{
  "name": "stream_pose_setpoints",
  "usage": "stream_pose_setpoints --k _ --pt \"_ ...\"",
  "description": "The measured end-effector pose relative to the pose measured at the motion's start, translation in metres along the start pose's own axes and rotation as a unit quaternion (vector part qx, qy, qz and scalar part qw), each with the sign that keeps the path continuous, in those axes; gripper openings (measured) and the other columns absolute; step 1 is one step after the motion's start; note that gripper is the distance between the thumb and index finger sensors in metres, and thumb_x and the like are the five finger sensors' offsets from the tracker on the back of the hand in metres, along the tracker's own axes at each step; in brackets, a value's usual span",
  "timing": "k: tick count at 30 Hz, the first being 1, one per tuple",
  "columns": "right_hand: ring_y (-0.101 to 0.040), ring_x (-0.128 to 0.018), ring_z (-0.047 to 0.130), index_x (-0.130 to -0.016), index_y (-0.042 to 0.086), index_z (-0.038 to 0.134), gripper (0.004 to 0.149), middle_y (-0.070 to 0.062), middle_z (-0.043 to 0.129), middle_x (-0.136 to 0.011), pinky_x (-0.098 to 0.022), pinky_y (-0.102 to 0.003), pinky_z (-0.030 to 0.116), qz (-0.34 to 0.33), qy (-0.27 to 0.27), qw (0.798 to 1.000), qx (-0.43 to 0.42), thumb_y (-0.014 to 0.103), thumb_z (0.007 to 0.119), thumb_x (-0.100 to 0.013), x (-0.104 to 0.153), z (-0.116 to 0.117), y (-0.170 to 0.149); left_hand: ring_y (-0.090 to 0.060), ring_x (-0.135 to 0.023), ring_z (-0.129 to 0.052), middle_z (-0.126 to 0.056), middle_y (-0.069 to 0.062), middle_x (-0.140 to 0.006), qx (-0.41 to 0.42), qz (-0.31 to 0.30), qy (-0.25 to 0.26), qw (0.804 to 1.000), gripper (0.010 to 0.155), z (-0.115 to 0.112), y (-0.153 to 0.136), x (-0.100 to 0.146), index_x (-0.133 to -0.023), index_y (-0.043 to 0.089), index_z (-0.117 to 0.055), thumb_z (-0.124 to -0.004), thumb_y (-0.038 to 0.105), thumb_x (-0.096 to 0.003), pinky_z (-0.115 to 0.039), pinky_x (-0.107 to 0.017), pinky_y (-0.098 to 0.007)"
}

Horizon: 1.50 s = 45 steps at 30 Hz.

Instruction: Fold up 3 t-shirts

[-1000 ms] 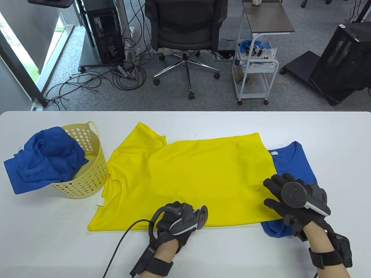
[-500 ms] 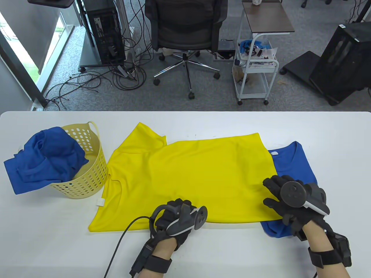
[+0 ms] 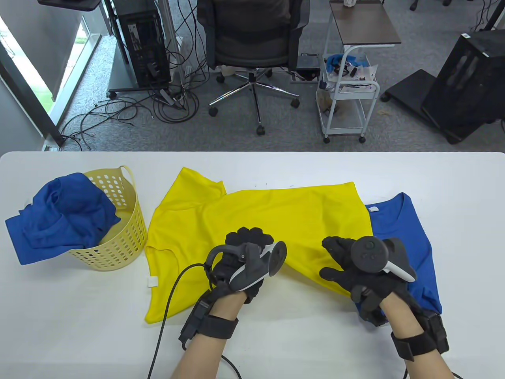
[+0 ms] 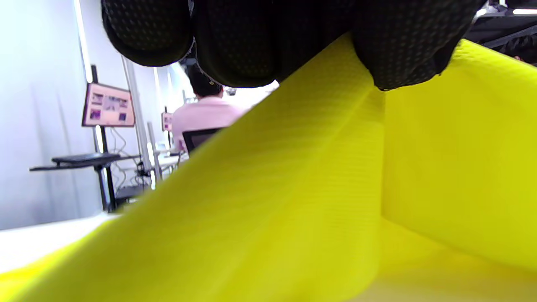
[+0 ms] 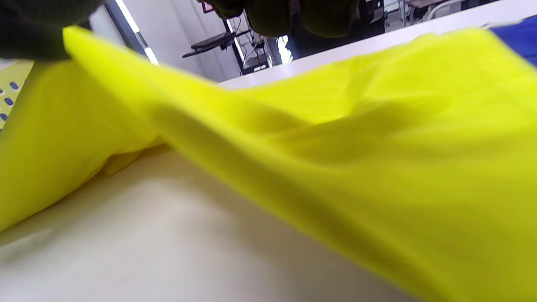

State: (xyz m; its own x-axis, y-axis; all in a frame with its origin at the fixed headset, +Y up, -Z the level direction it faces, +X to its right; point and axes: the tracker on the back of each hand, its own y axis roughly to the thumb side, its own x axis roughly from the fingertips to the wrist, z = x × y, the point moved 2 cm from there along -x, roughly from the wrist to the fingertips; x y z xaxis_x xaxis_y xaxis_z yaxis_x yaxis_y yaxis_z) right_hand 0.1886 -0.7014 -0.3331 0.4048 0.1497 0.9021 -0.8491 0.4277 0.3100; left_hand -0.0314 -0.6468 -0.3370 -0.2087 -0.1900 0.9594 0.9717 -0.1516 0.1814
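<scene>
A: Since a second ago both hands moved away from the near edge, lifting the yellow shirt's (image 3: pixel 272 213) near hem off the table (image 3: pixel 453 177).

B: Far left?

A: Crumpled blue shirt (image 3: pixel 59 215) draped over the basket (image 3: pixel 126 233) rim. Yellow shirt mid-table, far part flat.

B: Left hand (image 3: pixel 246 260)?

A: Fingers (image 4: pixel 402 50) curled, pinching yellow cloth; the fold hangs from them.

B: Right hand (image 3: pixel 363 272)?

A: Thumb and fingers gripping the raised hem. Beside it, a second blue shirt (image 3: pixel 410 237) lies flat, partly under the yellow.
</scene>
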Motion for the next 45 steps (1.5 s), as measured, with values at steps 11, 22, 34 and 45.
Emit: stream_pose_setpoints --k 11,22,34,45 --pt "-0.052 -0.1 0.056 -0.104 0.014 0.049 0.074 -0.018 0.053 -0.11 -0.069 -0.076 0.041 0.009 -0.081 0.993 -0.089 0.051 0.069 -0.043 -0.023 0.016 0.011 -0.016 -0.062 -0.087 -0.086 0.006 -0.073 0.02 0.023 0.047 0.998 0.039 0.051 0.02 -0.044 -0.072 0.037 -0.085 -0.079 0.053 -0.0378 -0.077 -0.056 -0.043" --pt "-0.051 -0.098 0.062 -0.103 0.01 0.051 0.084 -0.021 0.058 -0.108 -0.067 -0.079 0.04 0.004 -0.129 0.984 -0.123 0.061 0.072 -0.039 -0.026 0.024 0.031 -0.016 -0.062 -0.087 -0.086 0.006 -0.073 0.073 0.053 0.049 0.995 0.039 0.063 0.026 -0.057 -0.073 0.037 -0.085 -0.079 0.053 -0.0379 -0.077 -0.057 -0.043" --pt "-0.04 -0.082 0.086 -0.09 0.017 0.073 0.049 -0.009 0.085 -0.09 -0.065 -0.073 0.053 0.091 -0.162 0.981 0.046 0.038 0.077 -0.046 -0.044 0.055 0.061 -0.015 -0.06 -0.088 -0.087 0.006 -0.071 0.034 0.082 0.071 0.993 0.039 0.074 -0.014 -0.037 -0.072 0.036 -0.085 -0.078 0.054 -0.0384 -0.078 -0.054 -0.043" --pt "-0.038 -0.079 0.088 -0.085 0.021 0.077 0.042 -0.006 0.089 -0.084 -0.066 -0.071 0.054 0.09 -0.09 0.984 0.128 0.037 0.077 -0.046 -0.044 0.057 0.057 -0.016 -0.059 -0.088 -0.087 0.004 -0.071 0.028 0.19 0.059 0.98 0.039 0.073 -0.119 -0.005 -0.073 0.035 -0.085 -0.077 0.053 -0.0393 -0.078 -0.054 -0.043"
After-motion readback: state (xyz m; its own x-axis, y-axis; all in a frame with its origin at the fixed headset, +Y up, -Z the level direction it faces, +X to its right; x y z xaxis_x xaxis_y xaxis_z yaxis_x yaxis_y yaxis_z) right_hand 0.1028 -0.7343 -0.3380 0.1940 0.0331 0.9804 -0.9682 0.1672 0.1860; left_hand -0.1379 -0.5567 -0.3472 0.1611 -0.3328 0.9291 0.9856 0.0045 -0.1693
